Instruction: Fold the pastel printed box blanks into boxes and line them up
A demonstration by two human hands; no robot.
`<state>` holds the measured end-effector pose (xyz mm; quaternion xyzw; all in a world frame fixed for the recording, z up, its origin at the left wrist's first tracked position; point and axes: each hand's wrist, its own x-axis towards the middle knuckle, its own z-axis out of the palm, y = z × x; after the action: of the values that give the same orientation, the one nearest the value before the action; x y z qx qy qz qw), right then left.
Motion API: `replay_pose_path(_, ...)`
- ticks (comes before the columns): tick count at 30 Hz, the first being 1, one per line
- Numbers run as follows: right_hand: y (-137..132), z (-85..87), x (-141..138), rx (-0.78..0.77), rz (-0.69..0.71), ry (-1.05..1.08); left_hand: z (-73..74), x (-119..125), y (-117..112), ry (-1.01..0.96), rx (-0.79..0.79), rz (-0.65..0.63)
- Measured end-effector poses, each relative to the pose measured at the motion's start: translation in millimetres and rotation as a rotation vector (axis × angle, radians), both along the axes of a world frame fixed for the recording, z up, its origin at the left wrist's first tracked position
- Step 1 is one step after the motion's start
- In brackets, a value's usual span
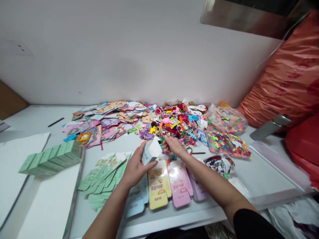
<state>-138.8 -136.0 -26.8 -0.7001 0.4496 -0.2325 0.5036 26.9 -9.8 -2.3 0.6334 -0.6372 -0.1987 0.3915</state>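
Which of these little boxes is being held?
The pale blue-and-white box in the left hand; the green boxes stand in a row off to the left, with neither hand on them.

Light, from where I stand: cool, diffuse, moderately bright; source out of sight. Wall (99, 49): pale grey, one faint dim patch toward eleven o'clock. Deepest shade: above the hanging panel (239, 20), between one and two. Glare: pale streaks on the orange sack (286, 76), between two and three. Blur: wall socket (22, 48), smeared, ten o'clock; right hand (172, 146), soft-edged. Margins: stretched, wide-angle.
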Motion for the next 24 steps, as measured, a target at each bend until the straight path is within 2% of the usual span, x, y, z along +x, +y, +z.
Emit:
replay_pose_path(2,-30,-3.1,24,-0.301,0.03,0.177,6.5,17,5,-0.046,0.001,0.088)
replay_pose_path(4,-60,-4.8,57,-0.583,0.154,0.371,11.6,36,12,-0.103,0.022,0.165)
replay_pose_path(5,-73,-5.2,76,-0.672,0.212,0.455,13.2,46,16,-0.109,0.034,0.194)
replay_pose_path(8,-106,-6.2,139,-0.785,0.284,0.602,13.1,72,26,-0.057,0.062,0.271)
replay_pose_path(11,-127,-10.5,201,-0.829,0.302,0.623,7.8,93,34,0.021,0.083,0.353)
replay_pose_path(14,-145,-17.7,246,-0.877,0.349,0.653,0.6,106,39,0.073,0.115,0.399)
replay_pose_path(17,-170,-22.7,265,-0.881,0.365,0.713,-6.5,117,42,0.086,0.131,0.393)
replay_pose_path(20,-195,-24.2,266,-0.885,0.396,0.754,-11.7,123,42,0.101,0.126,0.377)
replay_pose_path(24,-201,-29.3,267,-0.958,0.399,0.76,-13.4,123,38,0.112,0.108,0.36)
